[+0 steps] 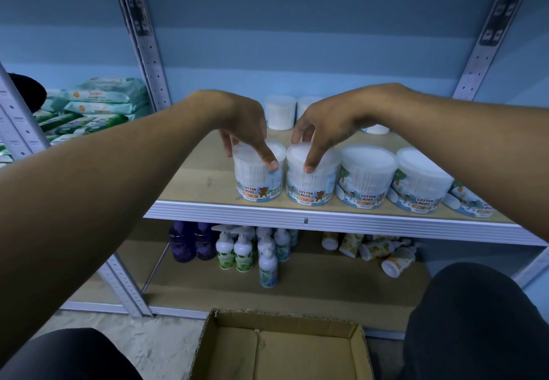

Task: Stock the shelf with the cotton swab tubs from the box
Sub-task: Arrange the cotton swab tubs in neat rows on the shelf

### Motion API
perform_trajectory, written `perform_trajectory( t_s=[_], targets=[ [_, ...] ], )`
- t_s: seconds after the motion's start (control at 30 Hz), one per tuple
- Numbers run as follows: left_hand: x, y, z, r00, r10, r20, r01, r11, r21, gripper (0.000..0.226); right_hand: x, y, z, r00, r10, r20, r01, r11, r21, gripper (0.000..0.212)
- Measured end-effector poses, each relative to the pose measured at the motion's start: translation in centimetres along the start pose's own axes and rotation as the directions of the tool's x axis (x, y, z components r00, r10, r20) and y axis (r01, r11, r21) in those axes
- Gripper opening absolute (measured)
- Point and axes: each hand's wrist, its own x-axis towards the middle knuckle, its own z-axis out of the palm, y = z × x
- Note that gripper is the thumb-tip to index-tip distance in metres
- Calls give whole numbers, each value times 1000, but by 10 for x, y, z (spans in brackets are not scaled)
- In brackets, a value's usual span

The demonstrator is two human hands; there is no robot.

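Left hand arched over the leftmost cotton swab tub, fingers spread about as wide as the lid and curled down over its rim, thumb tip pressed on the front right edge, other fingertips on the far left edge. Right hand arched likewise over the second tub, thumb tip on the front of the lid, fingers touching the back edge, spread as wide as the lid. Both tubs upright at the front of the wooden shelf, just beside each other, packed with white swabs behind clear walls, "COTTON BUDS" labels facing out. Three more tubs in the same front row to the right, touching or nearly so; others farther back. Cardboard box on the floor below, open, bare bottom showing. Lower shelf with upright pump bottles and several toppled bottles. Stacked packs in the bay to the left.
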Motion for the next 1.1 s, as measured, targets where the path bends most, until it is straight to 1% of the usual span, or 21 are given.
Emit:
perform_trajectory(
  t_s=[0.2, 0.53, 0.57, 0.67, 0.73, 0.8, 0.87, 0.97, 1.1],
  targets=[
    [-3, 1, 1, 1000, -15, -8, 16, 1000, 15, 87, 0, 0, 1, 1000, -1, -7, 1, 1000, -13, 82],
    [-7, 4, 1, 999, -38, 2, 38, 999, 19, 86, -4, -2, 2, 1000, -3, 1, 4, 1000, -16, 83],
    [-8, 3, 1, 999, -42, 7, 42, 999, 14, 88, -5, -1, 1, 1000, -8, 8, 8, 1000, 1, 85],
    [-9, 3, 1, 998, -54, 30, 54, 999, -4, 97, -11, 5, -6, 1000, -25, 1, 25, 991, 131, 93],
    [-10, 3, -3, 999, -36, -1, 36, 999, 11, 98, -18, 14, -15, 999, -18, -49, 25, 989, 142, 89],
    [-8, 6, -9, 998, 0, -66, 2, 1000, 31, 92, -25, 27, -24, 996, 19, -93, -9, 995, 102, 80],
    [-5, 14, -15, 992, 42, -118, -38, 999, 36, 81, -29, 44, -30, 991, 60, -122, -53, 997, 61, 76],
    [1, 37, -22, 984, 103, -147, -97, 994, 51, 73, -34, 75, -33, 981, 118, -154, -122, 992, -19, 74],
    [9, 75, -25, 968, 182, -170, -171, 982, 79, 66, -45, 114, -35, 966, 215, -144, -223, 974, -41, 72]
  ],
)
